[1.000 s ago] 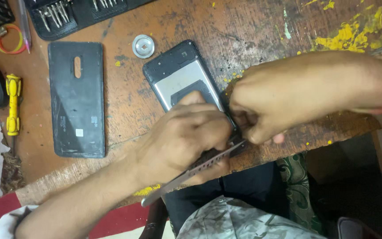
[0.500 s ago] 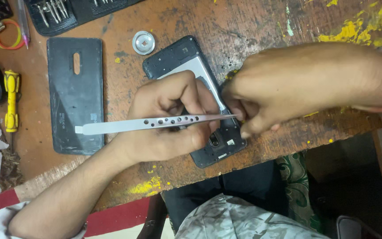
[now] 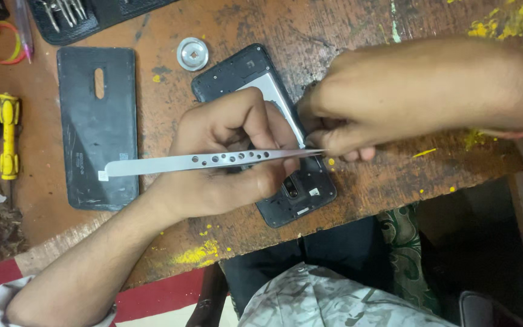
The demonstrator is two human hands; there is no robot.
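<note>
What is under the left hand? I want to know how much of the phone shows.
The opened phone lies on the table under the left hand, which holds tweezers. Its middle is covered.

- The opened phone [image 3: 301,194] lies on the counter [image 3: 394,175], under both hands.
- The tweezers [image 3: 213,161] lie across the left hand [image 3: 231,157]; their tip is at the right hand [image 3: 358,109].
- The back cover [image 3: 97,127] lies left of the left hand.
- The round cap [image 3: 192,53] lies behind the left hand.
</note>
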